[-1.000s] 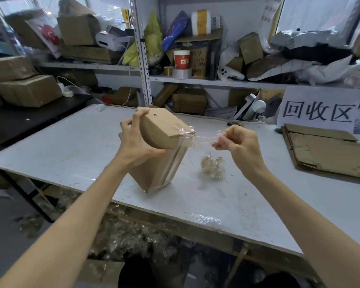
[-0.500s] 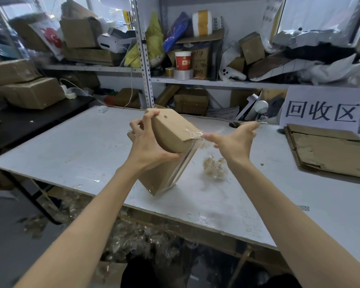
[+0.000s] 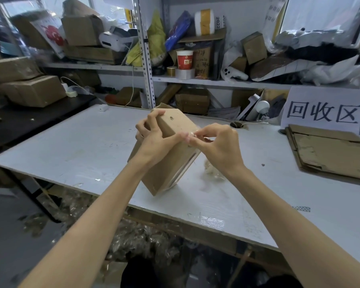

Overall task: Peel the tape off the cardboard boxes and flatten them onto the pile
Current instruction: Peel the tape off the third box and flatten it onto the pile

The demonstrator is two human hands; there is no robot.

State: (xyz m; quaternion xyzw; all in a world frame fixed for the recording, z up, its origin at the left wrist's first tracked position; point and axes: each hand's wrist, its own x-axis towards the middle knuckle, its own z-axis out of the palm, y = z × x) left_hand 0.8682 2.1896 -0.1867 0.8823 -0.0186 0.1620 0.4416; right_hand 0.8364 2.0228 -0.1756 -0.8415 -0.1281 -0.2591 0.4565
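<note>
A small brown cardboard box (image 3: 170,163) stands tilted on one corner on the white table (image 3: 81,146). My left hand (image 3: 154,140) grips its upper part, fingers over the top face. My right hand (image 3: 218,146) pinches clear tape (image 3: 195,135) at the box's upper right edge, its fingertips touching my left thumb. A strip of clear tape runs down the box's right side. A crumpled wad of peeled tape (image 3: 213,172) lies on the table behind my right wrist. The pile of flattened cardboard (image 3: 330,150) lies at the table's right.
A white sign with black characters (image 3: 322,111) stands behind the pile. Cluttered shelves (image 3: 195,80) with boxes, a red cup and tape rolls line the back. Taped boxes (image 3: 31,90) sit on a dark table at left. Tape scraps litter the floor under the table edge.
My right hand, which held a stretched strand of tape out to the right, has come back to the box's upper right edge and now pinches the tape there. The box stays tilted.
</note>
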